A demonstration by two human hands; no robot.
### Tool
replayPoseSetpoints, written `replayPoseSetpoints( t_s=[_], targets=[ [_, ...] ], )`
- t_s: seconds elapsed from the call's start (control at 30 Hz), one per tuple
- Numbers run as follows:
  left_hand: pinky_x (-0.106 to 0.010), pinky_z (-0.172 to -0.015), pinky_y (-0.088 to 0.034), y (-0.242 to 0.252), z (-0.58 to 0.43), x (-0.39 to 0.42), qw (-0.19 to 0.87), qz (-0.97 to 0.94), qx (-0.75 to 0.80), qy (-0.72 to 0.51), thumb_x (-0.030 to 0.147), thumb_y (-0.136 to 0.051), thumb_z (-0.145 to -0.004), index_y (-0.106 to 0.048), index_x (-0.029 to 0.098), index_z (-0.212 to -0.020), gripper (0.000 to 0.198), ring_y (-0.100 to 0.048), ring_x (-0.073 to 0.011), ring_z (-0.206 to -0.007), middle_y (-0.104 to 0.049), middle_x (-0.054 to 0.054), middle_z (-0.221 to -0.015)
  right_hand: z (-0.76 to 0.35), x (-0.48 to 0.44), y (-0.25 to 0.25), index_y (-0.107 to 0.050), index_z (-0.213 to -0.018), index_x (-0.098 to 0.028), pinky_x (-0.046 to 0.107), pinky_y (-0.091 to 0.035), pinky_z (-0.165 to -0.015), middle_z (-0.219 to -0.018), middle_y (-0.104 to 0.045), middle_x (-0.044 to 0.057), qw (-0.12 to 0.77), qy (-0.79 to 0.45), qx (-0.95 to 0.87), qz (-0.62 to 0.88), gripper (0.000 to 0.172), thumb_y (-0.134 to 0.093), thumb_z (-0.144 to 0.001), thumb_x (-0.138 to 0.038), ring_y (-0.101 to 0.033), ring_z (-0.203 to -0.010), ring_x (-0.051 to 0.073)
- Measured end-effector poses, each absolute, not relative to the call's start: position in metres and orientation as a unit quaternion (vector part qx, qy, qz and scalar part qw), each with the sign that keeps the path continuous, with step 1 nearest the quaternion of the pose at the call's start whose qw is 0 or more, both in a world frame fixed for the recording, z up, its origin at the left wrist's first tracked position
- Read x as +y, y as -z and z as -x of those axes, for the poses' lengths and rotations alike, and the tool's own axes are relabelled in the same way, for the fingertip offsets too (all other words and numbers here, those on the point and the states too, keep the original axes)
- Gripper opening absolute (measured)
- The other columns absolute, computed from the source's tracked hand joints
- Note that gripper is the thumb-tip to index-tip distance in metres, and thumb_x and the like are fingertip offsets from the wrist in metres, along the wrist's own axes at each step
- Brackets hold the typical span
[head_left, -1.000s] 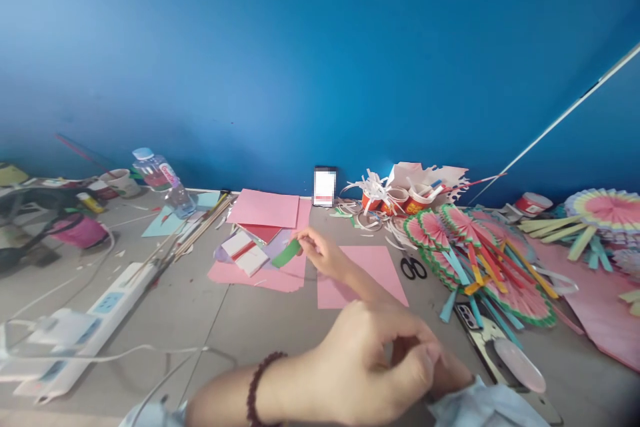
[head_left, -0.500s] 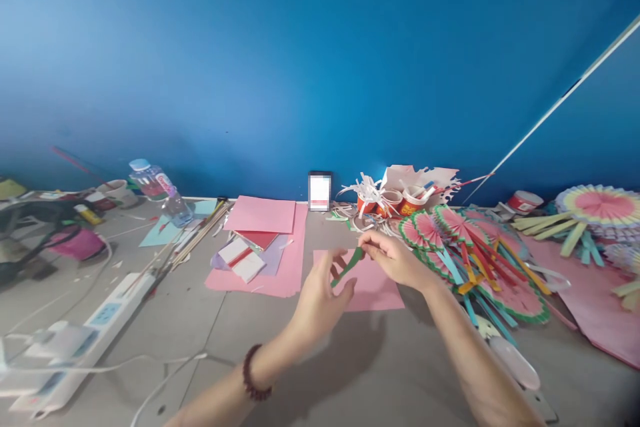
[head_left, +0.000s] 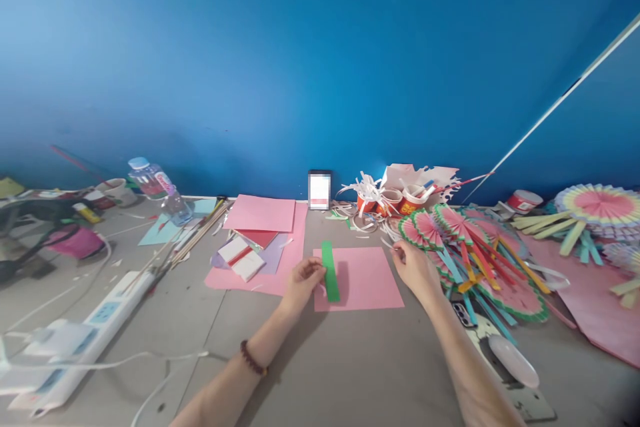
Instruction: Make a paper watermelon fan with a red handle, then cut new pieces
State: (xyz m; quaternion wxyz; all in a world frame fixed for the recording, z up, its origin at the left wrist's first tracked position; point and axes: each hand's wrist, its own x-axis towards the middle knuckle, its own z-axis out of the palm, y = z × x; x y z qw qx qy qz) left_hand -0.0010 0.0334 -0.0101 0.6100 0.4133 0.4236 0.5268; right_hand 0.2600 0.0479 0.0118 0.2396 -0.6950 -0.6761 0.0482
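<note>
My left hand (head_left: 304, 282) pinches a green paper strip (head_left: 330, 277) by its left edge. The strip is held upright over the left part of a pink paper sheet (head_left: 370, 277) on the table. A thin pale curl shows just below these fingers; I cannot tell whether it is joined to the strip. At the sheet's upper right corner, my right hand (head_left: 416, 272) is closed, with a thin white strip (head_left: 386, 243) sticking out of its fingertips.
Pink, purple and red papers (head_left: 265, 213) lie left of centre. Folded paper fans (head_left: 465, 233) with coloured strips crowd the right, by a phone (head_left: 464, 313) and a white mouse (head_left: 513, 360). Cups (head_left: 413, 199) with white scraps stand behind. A power strip (head_left: 107, 313) and bottle (head_left: 163, 190) are left.
The green strip has turned upright and moved left and down with my left hand. My right hand has left the green strip and moved right, with a thin white strip in its fingers.
</note>
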Motion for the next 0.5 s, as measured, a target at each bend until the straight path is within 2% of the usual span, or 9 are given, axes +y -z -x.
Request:
replayPoseSetpoints(
  t_s=[0.1,0.2,0.37,0.5],
  targets=[
    [-0.022,-0.058,-0.044,0.012,0.008,0.038,0.565,-0.413,0.448,-0.556,0.036,-0.077,-0.06,-0.062,0.017,-0.074,0.028,-0.055,-0.0113,-0.061,-0.06,0.0,-0.068,-0.277,0.049,0.0,-0.059,-0.081,-0.019,0.03,-0.042,-0.063,-0.085,-0.067,0.01,0.149,-0.012,-0.632,0.761,0.014,-0.046,-0.084,-0.024,-0.064,-0.083,0.024],
    [-0.018,-0.048,-0.039,0.014,0.011,0.04,0.549,-0.413,0.466,-0.558,0.037,-0.076,-0.061,-0.062,0.016,-0.074,0.029,-0.053,-0.0092,-0.056,-0.06,0.001,-0.068,-0.284,0.05,0.001,-0.06,-0.081,-0.018,0.028,-0.039,-0.062,-0.089,-0.067,0.01,0.069,-0.025,-0.607,0.791,0.013,-0.05,-0.083,-0.026,-0.063,-0.087,0.024],
    [-0.016,-0.04,-0.034,0.022,0.012,0.042,0.552,-0.402,0.467,-0.561,0.038,-0.075,-0.063,-0.061,0.016,-0.077,0.03,-0.05,-0.0071,-0.047,-0.058,0.003,-0.061,-0.285,0.049,-0.003,-0.061,-0.094,-0.016,0.028,-0.04,-0.065,-0.096,-0.068,0.012,0.022,-0.076,-0.599,0.797,0.019,-0.052,-0.082,-0.027,-0.063,-0.092,0.024],
    [-0.016,-0.037,-0.031,0.022,0.013,0.042,0.556,-0.4,0.465,-0.561,0.038,-0.076,-0.063,-0.06,0.016,-0.076,0.03,-0.048,-0.0066,-0.042,-0.056,0.004,-0.055,-0.281,0.048,-0.006,-0.064,-0.095,-0.015,0.03,-0.042,-0.067,-0.099,-0.068,0.014,-0.01,-0.072,-0.583,0.809,0.025,-0.053,-0.083,-0.034,-0.063,-0.095,0.027]
  ],
)
